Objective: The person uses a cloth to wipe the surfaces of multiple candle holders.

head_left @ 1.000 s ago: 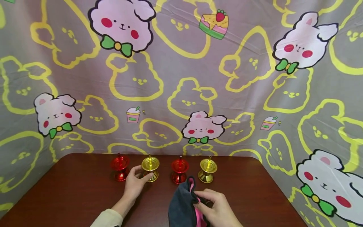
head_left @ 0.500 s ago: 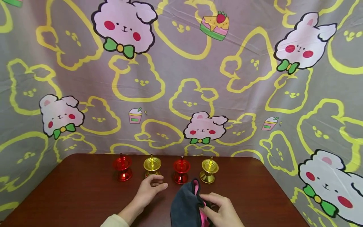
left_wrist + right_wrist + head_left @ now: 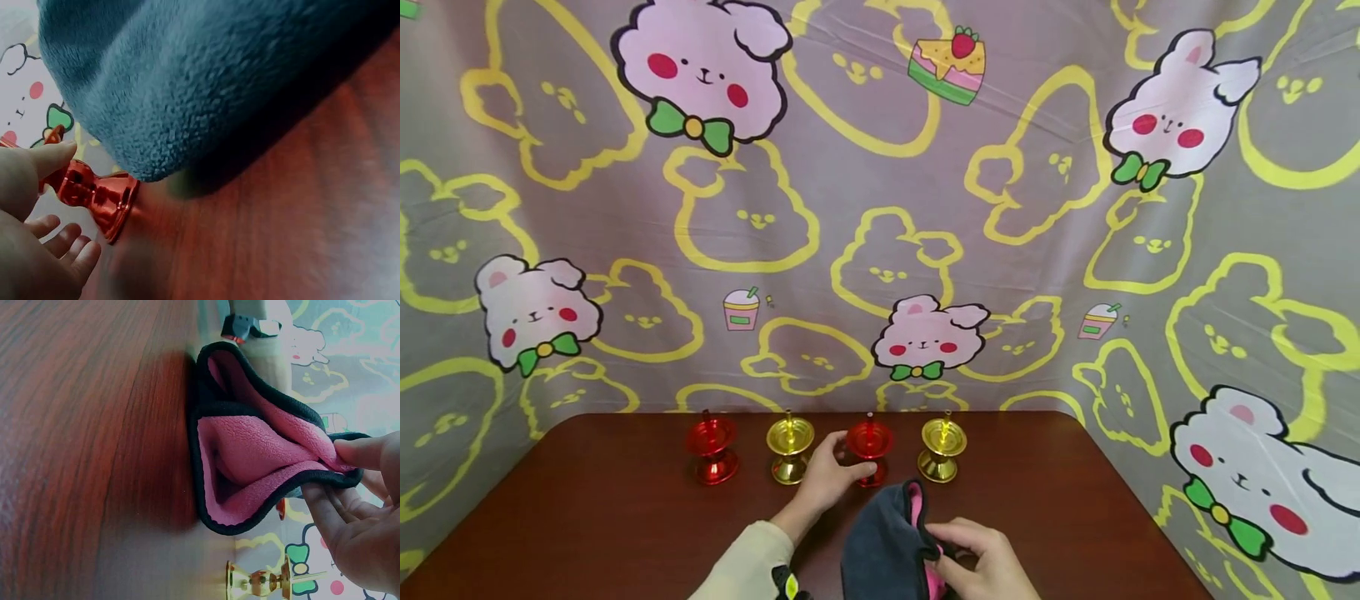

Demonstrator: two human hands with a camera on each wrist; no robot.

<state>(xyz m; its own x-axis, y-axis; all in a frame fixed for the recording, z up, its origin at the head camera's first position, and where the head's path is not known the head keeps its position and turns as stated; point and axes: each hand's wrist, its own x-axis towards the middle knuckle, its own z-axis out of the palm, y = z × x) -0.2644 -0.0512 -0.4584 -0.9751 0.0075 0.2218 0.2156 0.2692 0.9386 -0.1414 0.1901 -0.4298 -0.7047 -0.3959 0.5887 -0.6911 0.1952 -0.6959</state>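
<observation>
Four candle holders stand in a row at the table's back: a red one (image 3: 713, 454), a gold one (image 3: 790, 450), another red candle holder (image 3: 869, 440) and a right-hand gold candle holder (image 3: 943, 450). My left hand (image 3: 831, 479) is at the second red holder, thumb across its stem in front; the index finger is partly hidden behind, the other fingers loosely extended. My right hand (image 3: 981, 554) pinches the edge of a dark blue-grey fleece cloth (image 3: 880, 546) with pink lining (image 3: 262, 444) and black trim. The cloth hangs folded in front of the holders.
The brown wooden table (image 3: 587, 517) has rounded back corners. A patterned curtain (image 3: 1030, 275) with cartoon animals surrounds its back and sides. A dark strap with a small device (image 3: 787, 583) sits at the left sleeve.
My left hand has left the first gold candle holder and moved right to the second red one. My right hand keeps the cloth pinched in nearly the same place.
</observation>
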